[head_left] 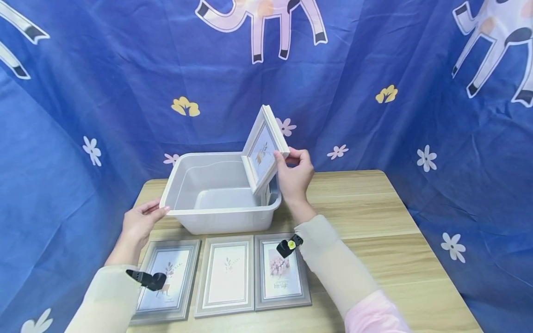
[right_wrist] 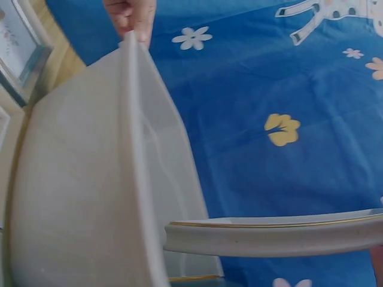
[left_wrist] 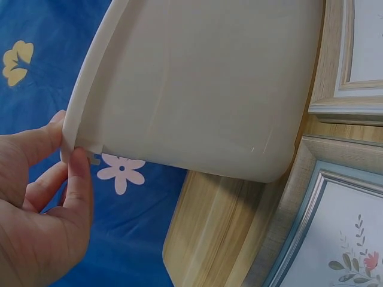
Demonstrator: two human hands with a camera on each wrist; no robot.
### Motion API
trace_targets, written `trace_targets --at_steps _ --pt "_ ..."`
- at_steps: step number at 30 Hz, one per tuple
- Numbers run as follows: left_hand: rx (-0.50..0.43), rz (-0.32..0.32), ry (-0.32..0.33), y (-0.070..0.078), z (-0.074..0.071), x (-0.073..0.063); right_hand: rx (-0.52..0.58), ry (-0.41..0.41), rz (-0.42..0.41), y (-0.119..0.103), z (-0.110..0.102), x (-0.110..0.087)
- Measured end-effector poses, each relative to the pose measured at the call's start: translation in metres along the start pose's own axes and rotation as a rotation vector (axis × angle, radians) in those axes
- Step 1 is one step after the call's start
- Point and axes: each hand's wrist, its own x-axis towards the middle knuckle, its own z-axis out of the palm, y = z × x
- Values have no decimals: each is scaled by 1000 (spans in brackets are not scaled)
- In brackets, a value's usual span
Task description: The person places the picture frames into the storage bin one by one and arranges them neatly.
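Note:
A white picture frame (head_left: 263,155) with a plant and deer print is tilted over the right end of a pale grey plastic tub (head_left: 229,221). My right hand (head_left: 296,178) grips this frame by its right side, thumb on the front and fingers behind. Seen edge-on in the right wrist view, the frame (right_wrist: 269,238) juts over the tub's rim. My left hand (head_left: 139,224) pinches the rim at the tub's front left corner. The left wrist view shows that hand (left_wrist: 51,203) with thumb and fingers on either side of the rim. Part of another frame (head_left: 266,196) stands inside the tub's right end.
Three picture frames lie face up in a row before the tub: a grey-blue one (head_left: 189,282), a pale one (head_left: 200,296) and a grey one with pink flowers (head_left: 306,291). Beneath is a wooden table (head_left: 374,231). A blue patterned curtain (head_left: 333,92) hangs around it.

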Motion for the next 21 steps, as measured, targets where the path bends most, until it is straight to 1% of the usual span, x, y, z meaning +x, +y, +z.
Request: trace_targets --at_steps 10,21 --pt "-19 19 2 -4 -1 1 -63 -32 12 28 15 -27" --pt "6 18 5 -2 -1 0 -140 -15 52 44 25 -50"
